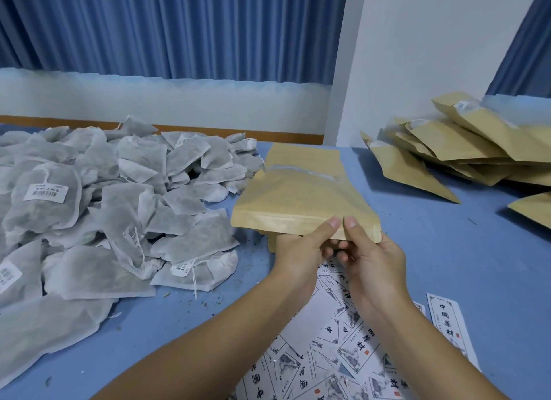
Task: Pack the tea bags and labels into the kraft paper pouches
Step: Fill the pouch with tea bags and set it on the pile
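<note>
A kraft paper pouch (301, 203) is held flat above the blue table, its near edge toward me. My left hand (301, 250) and my right hand (369, 259) both pinch that near edge, thumbs on top and side by side, fingers underneath. Under the lifted pouch lies a stack of more empty pouches (304, 156). A big heap of grey-white tea bags (104, 197) with strings and small barcode tags covers the left of the table. White printed labels (337, 349) lie scattered below my hands.
A pile of filled kraft pouches (465, 149) leans at the back right near the white wall. One label (447, 319) lies apart on the right. Tea crumbs dot the blue tabletop (447, 238). Blue curtains hang behind.
</note>
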`<state>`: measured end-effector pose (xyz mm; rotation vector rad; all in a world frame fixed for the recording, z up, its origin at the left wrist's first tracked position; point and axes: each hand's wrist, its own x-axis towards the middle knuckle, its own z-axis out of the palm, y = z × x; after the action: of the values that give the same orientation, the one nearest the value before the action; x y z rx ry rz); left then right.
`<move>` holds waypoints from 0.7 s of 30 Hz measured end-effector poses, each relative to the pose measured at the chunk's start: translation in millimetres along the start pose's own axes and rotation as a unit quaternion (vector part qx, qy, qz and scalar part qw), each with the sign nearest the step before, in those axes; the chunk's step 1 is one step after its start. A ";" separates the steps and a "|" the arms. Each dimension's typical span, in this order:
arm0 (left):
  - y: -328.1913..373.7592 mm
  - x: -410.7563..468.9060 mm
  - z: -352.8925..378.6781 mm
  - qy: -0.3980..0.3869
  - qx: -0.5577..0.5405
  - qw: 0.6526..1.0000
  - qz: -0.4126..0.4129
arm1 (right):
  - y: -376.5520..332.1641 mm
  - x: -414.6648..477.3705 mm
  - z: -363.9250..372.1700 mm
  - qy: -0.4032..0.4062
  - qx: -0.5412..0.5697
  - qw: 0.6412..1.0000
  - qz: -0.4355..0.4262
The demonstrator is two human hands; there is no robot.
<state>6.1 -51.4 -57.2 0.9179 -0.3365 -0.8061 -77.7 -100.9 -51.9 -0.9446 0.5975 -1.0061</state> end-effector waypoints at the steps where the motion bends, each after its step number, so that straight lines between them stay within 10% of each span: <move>1: -1.0 -0.7 0.0 -0.003 0.001 1.000 -0.001 | 0.0 -0.1 0.4 0.000 -0.002 1.000 0.001; 21: 0.2 -3.4 1.3 0.012 -0.011 1.000 0.016 | 3.2 3.9 0.4 0.008 -0.006 1.000 -0.021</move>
<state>3.2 -49.6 -56.1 0.8979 -0.3207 -0.7670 -74.4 -103.5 -54.6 -0.9636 0.6002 -1.0489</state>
